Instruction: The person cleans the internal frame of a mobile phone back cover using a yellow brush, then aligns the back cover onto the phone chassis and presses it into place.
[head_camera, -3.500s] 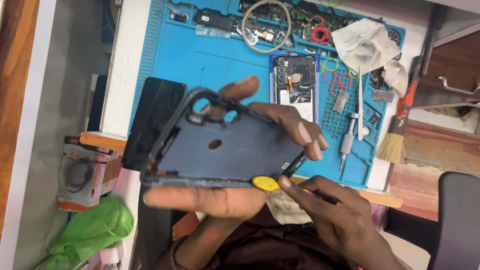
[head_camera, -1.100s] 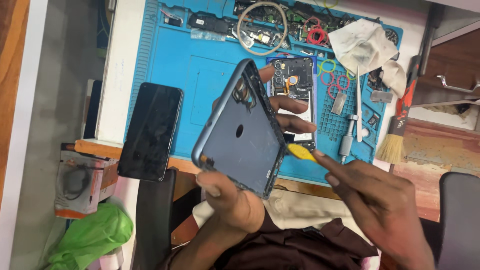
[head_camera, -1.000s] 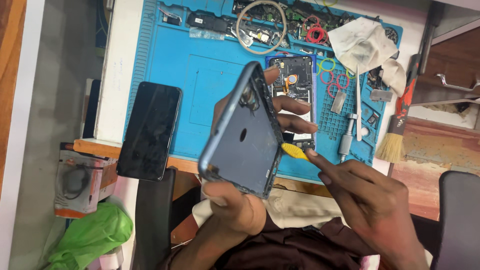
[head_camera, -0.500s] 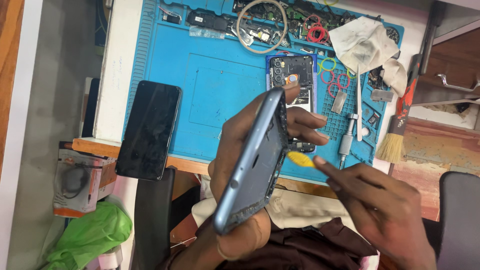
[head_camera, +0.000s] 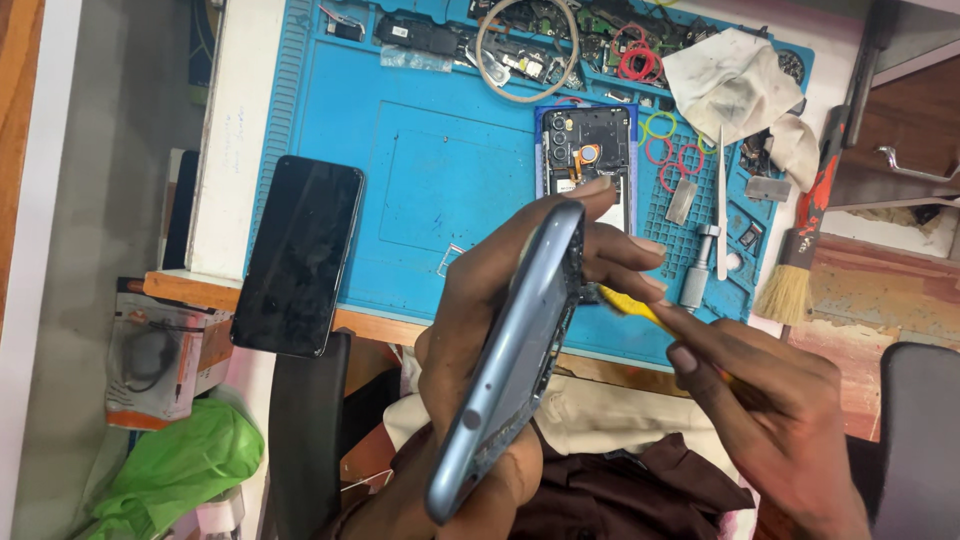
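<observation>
- Held edge-on in the left hand (head_camera: 470, 400) is a grey-blue phone back cover (head_camera: 515, 350), thumb along its lower end and fingers wrapped round the far side, the fingertips showing past its upper edge
- Pinched in the right hand (head_camera: 770, 410) is a yellow pry pick (head_camera: 630, 305), its tip set at the cover's inner edge, just below the left fingertips
- Both grips are closed and firm; neither hand is free
- The cover is raised above the front edge of the blue work mat (head_camera: 440, 170), tilted so its inner rim faces the pick; the rim looks rough, though residue cannot be told for certain
- The step in hand is judged to be work along the cover's inner rim with the pick, most likely scraping or clearing that edge
- For the next move, a shallow pick angle and light, steady pressure along the rim are called for, with the cover braced by the left fingers so it does not flex or slip
- An opened phone body (head_camera: 590, 150) with exposed parts is seen lying on the mat behind the hands, well apart from the cover
- A black phone (head_camera: 298, 255) lies face up at the mat's left edge, overhanging the table front
- A brush (head_camera: 800, 260), a crumpled cloth (head_camera: 735, 85) and coloured rubber bands (head_camera: 675, 155) are scattered at the mat's right side
</observation>
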